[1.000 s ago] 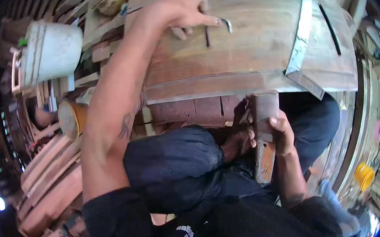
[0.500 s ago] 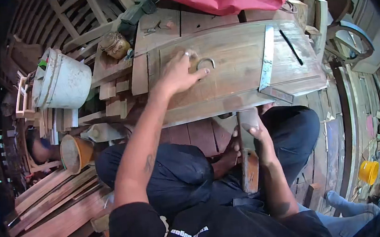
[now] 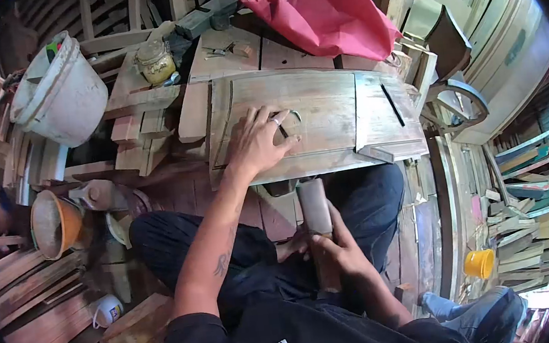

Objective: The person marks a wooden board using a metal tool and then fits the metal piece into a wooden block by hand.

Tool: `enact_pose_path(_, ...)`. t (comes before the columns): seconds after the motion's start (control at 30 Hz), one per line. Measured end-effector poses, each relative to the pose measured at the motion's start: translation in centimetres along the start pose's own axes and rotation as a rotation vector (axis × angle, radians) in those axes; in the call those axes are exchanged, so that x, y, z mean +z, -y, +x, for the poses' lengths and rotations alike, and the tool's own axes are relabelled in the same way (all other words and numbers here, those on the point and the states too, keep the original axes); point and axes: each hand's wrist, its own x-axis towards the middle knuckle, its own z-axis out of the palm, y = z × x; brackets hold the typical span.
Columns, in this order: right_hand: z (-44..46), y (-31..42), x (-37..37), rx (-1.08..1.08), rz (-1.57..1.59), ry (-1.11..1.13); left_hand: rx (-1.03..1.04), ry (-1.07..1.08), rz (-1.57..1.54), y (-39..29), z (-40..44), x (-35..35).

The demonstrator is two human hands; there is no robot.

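My left hand [image 3: 259, 141], with a ring on one finger, rests on the wooden panel [image 3: 326, 92] with its fingers apart. Beside its fingertips lies a small curved metal piece [image 3: 295, 116]; a short dark line shows next to it. My right hand [image 3: 344, 250] is wrapped round a long block tool [image 3: 315, 209], grey at the top and brown below, held upright between my knees in front of the panel. A metal square [image 3: 363, 112] and a thin black stick [image 3: 392, 105] lie on the right part of the panel.
Behind the panel lie a pink-red cloth [image 3: 332, 15] and a jar [image 3: 154, 61]. A white bucket [image 3: 62, 93] and orange bucket [image 3: 56, 223] stand left. At right are a yellow container [image 3: 479, 263] and another person's jeans-clad leg [image 3: 480, 317]. Wood pieces surround the area.
The camera view has shifted and widened. My left hand has come down flatter over the panel beside the curved metal piece. The block tool in my right hand now leans to the left.
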Motion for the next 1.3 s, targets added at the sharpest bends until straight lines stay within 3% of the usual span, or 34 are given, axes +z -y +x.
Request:
enact_pose_path(0.17,2.0,5.3,0.6,-0.129,0.273,-0.083,0.008,0.126,-0.038,0.2,-0.4,-1.6)
enact_pose_path(0.23,3.2,6.0,0.0,-0.076,0.461,-0.061,0.045,0.100,-0.093,0.5,-0.7,-1.5)
enact_pose_path(0.33,4.3,6.4,0.0,-0.061,0.424,-0.093,0.054,0.078,-0.116,0.5,-1.2,-1.1)
enact_pose_path(0.43,4.9,5.0,-1.0,-0.093,0.328,-0.135,0.044,0.068,-0.110,0.3,-1.3,-1.2)
enact_pose_path(0.5,5.1,5.0,-1.1,-0.128,0.047,-0.192,0.060,0.028,-0.099,0.5,-1.4,-0.9)
enact_pose_path(0.57,5.1,5.8,-0.9,-0.118,0.043,-0.171,0.029,0.050,-0.089,0.7,-1.6,-0.5)
enact_pose_path(0.63,5.2,7.1,0.6,-0.005,-0.099,-0.346,0.051,0.024,-0.092,0.5,-1.5,-0.7)
enact_pose_path(0.67,5.6,5.9,0.4,-0.095,-0.167,-0.390,0.051,0.024,-0.096,0.4,-1.4,-0.9)
enact_pose_path(0.8,6.3,5.8,0.0,0.002,-0.268,-0.504,0.033,0.070,-0.164,0.4,-1.5,-1.3)
enact_pose_path(0.87,7.1,5.5,-0.7,-0.188,-0.778,-0.487,0.052,0.085,-0.165,0.3,-1.7,-1.4)
enact_pose_path(0.97,7.1,5.7,0.0,-0.278,-0.974,-0.471,0.091,0.142,-0.193,0.4,-1.9,-1.9)
enact_pose_path(1.1,5.9,4.5,0.5,-0.188,-1.012,-0.459,0.142,0.154,-0.205,0.8,-2.5,-1.8)
enact_pose_path(1.17,5.3,3.4,0.7,-0.268,-1.082,-0.452,0.097,0.177,-0.204,0.5,-2.6,-2.0)
enact_pose_path(1.2,4.9,3.1,1.2,-0.211,-1.058,-0.448,0.100,0.181,-0.207,0.5,-2.7,-1.9)
enact_pose_path(1.23,4.5,4.5,2.6,0.115,-0.954,-0.444,0.103,0.176,-0.205,0.6,-2.9,-1.7)
enact_pose_path(1.3,3.6,2.8,2.8,0.100,-0.797,-0.405,0.111,0.166,-0.200,0.6,-2.8,-1.6)
